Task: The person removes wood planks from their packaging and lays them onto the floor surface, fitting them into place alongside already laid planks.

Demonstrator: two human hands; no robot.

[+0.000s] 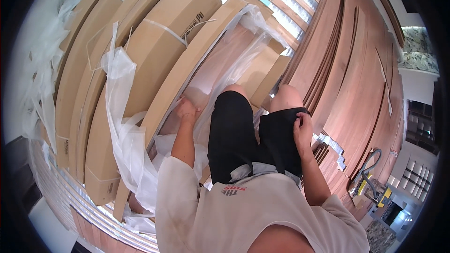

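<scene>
My left hand (186, 108) reaches down beside my left knee into an opened long cardboard box (187, 72). It rests on the smooth brown wood planks (206, 82) inside, thumb apart from the fingers and nothing held. Thin translucent wrapping (243, 51) is folded back along the planks and bunches up near my forearm. On the other side, my right hand (303, 127) is at my right thigh, its fingers curled on the hem of my black shorts (281, 131). Part of its fingertips is hidden by the cloth.
Several closed cardboard boxes (154, 42) with white straps lie alongside at left, a strip of white foam wrap (121, 70) draped over them. Loose wood planks (361, 98) cover the floor at right. A yellow and grey power tool (375, 192) with a hose stands at lower right.
</scene>
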